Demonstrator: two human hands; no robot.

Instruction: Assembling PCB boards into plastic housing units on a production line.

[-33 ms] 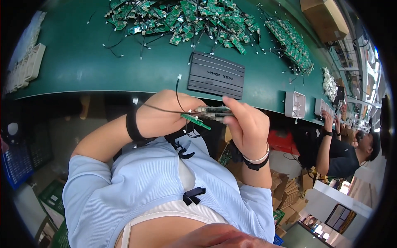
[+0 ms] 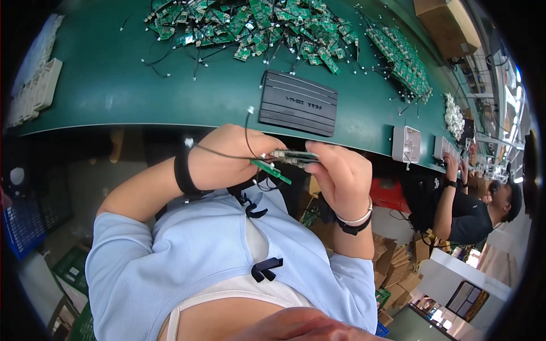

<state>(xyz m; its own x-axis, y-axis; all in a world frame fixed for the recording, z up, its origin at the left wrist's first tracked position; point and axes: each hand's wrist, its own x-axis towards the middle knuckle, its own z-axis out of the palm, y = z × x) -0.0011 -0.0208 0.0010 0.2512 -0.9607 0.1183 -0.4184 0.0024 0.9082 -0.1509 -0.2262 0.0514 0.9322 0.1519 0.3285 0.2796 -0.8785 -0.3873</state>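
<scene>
Slightly shifted rightward, left hand [image 2: 224,156] and right hand [image 2: 346,173], fingers [image 2: 325,150] pinched narrowly on circuit boards [image 2: 294,158] (black cables [image 2: 246,129] trailing)

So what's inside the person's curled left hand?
Sticking out from the left hand are a slim green circuit board and thin black cables; whatever else it encloses is covered from view.

Cardboard box [image 2: 446,27] sits top right. Co-worker [image 2: 473,219] in dark cap [image 2: 516,202] far right. Red object [image 2: 389,195] left of co-worker, cardboard pieces [image 2: 400,274] below. Blue crate [image 2: 24,228] lower left.
</scene>
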